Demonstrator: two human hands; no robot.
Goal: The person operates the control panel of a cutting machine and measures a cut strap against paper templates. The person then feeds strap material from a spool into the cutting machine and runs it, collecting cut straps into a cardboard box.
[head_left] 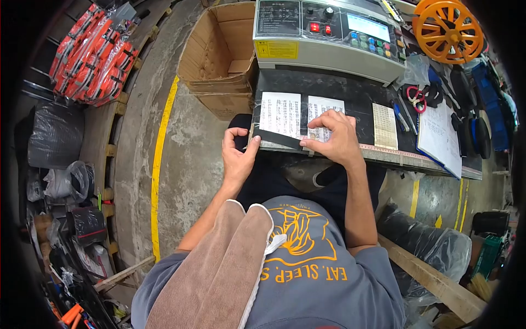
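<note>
A short black strip (pixel 278 138) lies slanted over the lower edge of a printed white sheet (pixel 280 112) on the dark bench. My left hand (pixel 240 153) holds the strip's left end between thumb and fingers. At the right end, the thumb and fingers of my right hand (pixel 333 134) curve round over a second printed sheet (pixel 323 104), and the thumb tip touches the strip. A ruler tape (pixel 383 152) runs along the bench's front edge. The control machine (pixel 329 41) stands behind the sheets.
An open cardboard box (pixel 216 55) stands left of the bench. To the right are a yellowed sheet (pixel 385 126), pens (pixel 404 117), pink-handled scissors (pixel 416 98), a notebook (pixel 440 134) and an orange reel (pixel 449 32). Orange packs (pixel 93 57) lie far left.
</note>
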